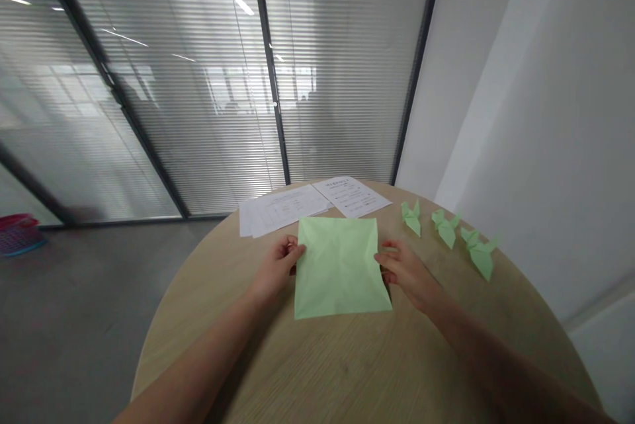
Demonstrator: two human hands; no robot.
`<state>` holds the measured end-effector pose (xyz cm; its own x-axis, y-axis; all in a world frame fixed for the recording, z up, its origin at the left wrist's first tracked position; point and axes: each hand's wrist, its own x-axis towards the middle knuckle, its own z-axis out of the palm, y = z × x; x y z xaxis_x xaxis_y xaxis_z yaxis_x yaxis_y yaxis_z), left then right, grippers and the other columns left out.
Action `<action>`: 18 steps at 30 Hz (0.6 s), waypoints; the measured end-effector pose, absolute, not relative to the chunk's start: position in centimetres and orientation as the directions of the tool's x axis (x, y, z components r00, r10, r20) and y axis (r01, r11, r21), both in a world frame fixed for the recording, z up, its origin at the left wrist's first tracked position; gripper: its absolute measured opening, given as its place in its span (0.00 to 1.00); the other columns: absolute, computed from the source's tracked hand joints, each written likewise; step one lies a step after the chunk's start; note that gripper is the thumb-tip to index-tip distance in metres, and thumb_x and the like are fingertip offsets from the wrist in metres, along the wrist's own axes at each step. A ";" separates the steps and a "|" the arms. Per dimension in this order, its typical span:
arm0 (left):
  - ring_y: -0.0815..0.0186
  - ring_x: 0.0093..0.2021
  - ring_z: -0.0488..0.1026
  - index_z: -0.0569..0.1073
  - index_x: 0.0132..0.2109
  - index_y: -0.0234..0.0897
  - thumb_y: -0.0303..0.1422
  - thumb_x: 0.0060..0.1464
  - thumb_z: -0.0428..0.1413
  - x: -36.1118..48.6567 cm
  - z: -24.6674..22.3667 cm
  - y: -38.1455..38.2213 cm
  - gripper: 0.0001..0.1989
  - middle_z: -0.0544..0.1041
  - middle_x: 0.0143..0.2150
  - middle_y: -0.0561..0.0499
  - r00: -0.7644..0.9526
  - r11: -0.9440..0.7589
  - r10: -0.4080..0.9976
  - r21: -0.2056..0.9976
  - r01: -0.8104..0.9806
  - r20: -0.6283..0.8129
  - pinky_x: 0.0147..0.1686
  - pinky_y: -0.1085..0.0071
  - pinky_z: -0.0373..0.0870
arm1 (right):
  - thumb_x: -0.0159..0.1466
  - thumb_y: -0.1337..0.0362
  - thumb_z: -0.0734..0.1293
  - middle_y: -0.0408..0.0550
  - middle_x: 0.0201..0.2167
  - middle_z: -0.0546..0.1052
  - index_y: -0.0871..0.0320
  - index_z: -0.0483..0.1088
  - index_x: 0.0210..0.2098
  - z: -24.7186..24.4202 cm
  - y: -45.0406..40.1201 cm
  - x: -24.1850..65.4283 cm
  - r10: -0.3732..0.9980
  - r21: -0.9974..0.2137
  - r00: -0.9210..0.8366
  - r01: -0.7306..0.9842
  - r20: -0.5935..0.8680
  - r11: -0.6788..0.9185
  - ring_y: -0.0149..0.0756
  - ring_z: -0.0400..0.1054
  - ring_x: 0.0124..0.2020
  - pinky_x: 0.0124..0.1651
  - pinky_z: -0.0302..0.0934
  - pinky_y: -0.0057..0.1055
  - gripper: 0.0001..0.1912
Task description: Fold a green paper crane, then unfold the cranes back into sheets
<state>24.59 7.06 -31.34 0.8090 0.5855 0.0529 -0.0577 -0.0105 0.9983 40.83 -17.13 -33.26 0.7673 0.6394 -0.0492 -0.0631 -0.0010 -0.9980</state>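
Observation:
A square sheet of light green paper (340, 268), faintly creased, is held up a little above the table between my two hands. My left hand (284, 262) pinches its left edge, thumb in front and fingers curled behind. On the opposite side my right hand (403, 268) grips the right edge between thumb and fingers. The lower right corner of the sheet flares outward. Several fingertips are hidden behind the paper.
Three folded green paper figures (445, 229) stand in a row at the right of the round wooden table (342, 371). White printed sheets (288, 206) lie at its far side. A basket (20, 235) is on the floor at left. A white wall (560, 113) borders the right.

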 end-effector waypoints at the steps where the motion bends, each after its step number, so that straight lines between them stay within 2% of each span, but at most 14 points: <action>1: 0.71 0.23 0.64 0.64 0.35 0.40 0.46 0.48 0.66 24.5 -31.2 6.9 0.22 0.67 0.26 0.60 0.807 0.019 0.587 0.996 -0.088 0.060 0.24 0.76 0.59 | 0.60 0.51 0.72 0.52 0.44 0.80 0.49 0.68 0.48 -33.0 -17.1 40.6 0.655 -0.992 0.754 -0.114 -0.052 0.053 0.49 0.77 0.42 0.40 0.71 0.43 0.20; 3: 0.71 0.24 0.66 0.64 0.35 0.40 0.46 0.48 0.67 24.4 -30.9 6.7 0.22 0.68 0.26 0.59 0.804 0.049 0.591 0.991 -0.125 0.072 0.25 0.76 0.62 | 0.60 0.49 0.73 0.53 0.48 0.81 0.50 0.70 0.50 -32.7 -17.1 40.3 0.724 -0.979 0.689 -0.171 -0.038 0.112 0.51 0.77 0.46 0.47 0.72 0.47 0.22; 6: 0.70 0.26 0.70 0.66 0.36 0.40 0.45 0.49 0.67 24.3 -30.6 6.5 0.20 0.73 0.28 0.57 0.800 0.082 0.596 0.986 -0.145 0.068 0.27 0.74 0.65 | 0.57 0.46 0.75 0.54 0.45 0.82 0.54 0.75 0.42 -33.0 -17.0 40.2 0.794 -0.985 0.608 -0.145 -0.015 0.092 0.51 0.78 0.46 0.53 0.70 0.49 0.21; 8: 0.67 0.28 0.74 0.70 0.40 0.40 0.45 0.49 0.67 24.2 -30.7 6.3 0.19 0.77 0.32 0.54 0.815 0.130 0.578 0.981 -0.147 0.045 0.30 0.72 0.69 | 0.57 0.44 0.75 0.53 0.43 0.83 0.54 0.76 0.40 -33.5 -16.9 40.3 0.782 -0.991 0.624 -0.113 -0.013 0.074 0.51 0.78 0.43 0.53 0.70 0.50 0.21; 11: 0.59 0.34 0.79 0.75 0.47 0.37 0.43 0.48 0.69 24.1 -31.1 5.8 0.22 0.82 0.38 0.46 0.888 0.212 0.458 0.975 -0.066 -0.039 0.37 0.65 0.74 | 0.58 0.45 0.75 0.52 0.43 0.84 0.53 0.77 0.40 -34.3 -16.7 40.5 0.737 -0.988 0.676 -0.105 0.011 0.111 0.51 0.79 0.42 0.52 0.71 0.50 0.20; 13: 0.56 0.36 0.80 0.78 0.45 0.35 0.44 0.48 0.69 24.0 -31.5 5.6 0.21 0.83 0.38 0.42 0.912 0.205 0.397 0.979 0.019 -0.101 0.39 0.62 0.75 | 0.58 0.46 0.75 0.52 0.43 0.84 0.52 0.77 0.41 -34.6 -16.6 40.7 0.726 -0.985 0.687 -0.120 0.008 0.124 0.51 0.79 0.42 0.52 0.71 0.49 0.19; 16: 0.56 0.35 0.80 0.80 0.40 0.35 0.46 0.52 0.66 24.0 -32.1 5.6 0.18 0.84 0.36 0.42 0.892 0.162 0.426 0.983 0.088 -0.150 0.36 0.64 0.74 | 0.59 0.48 0.73 0.51 0.43 0.83 0.53 0.77 0.42 -34.8 -16.6 40.7 0.711 -0.984 0.702 -0.149 -0.034 0.100 0.51 0.79 0.42 0.50 0.71 0.48 0.19; 18: 0.56 0.35 0.80 0.80 0.40 0.35 0.46 0.53 0.65 24.1 -32.2 5.7 0.17 0.84 0.35 0.42 0.882 0.176 0.441 0.980 0.095 -0.165 0.35 0.65 0.74 | 0.60 0.49 0.71 0.51 0.42 0.83 0.52 0.77 0.43 -34.7 -16.6 40.6 0.695 -0.985 0.718 -0.151 -0.050 0.086 0.50 0.79 0.42 0.49 0.72 0.48 0.17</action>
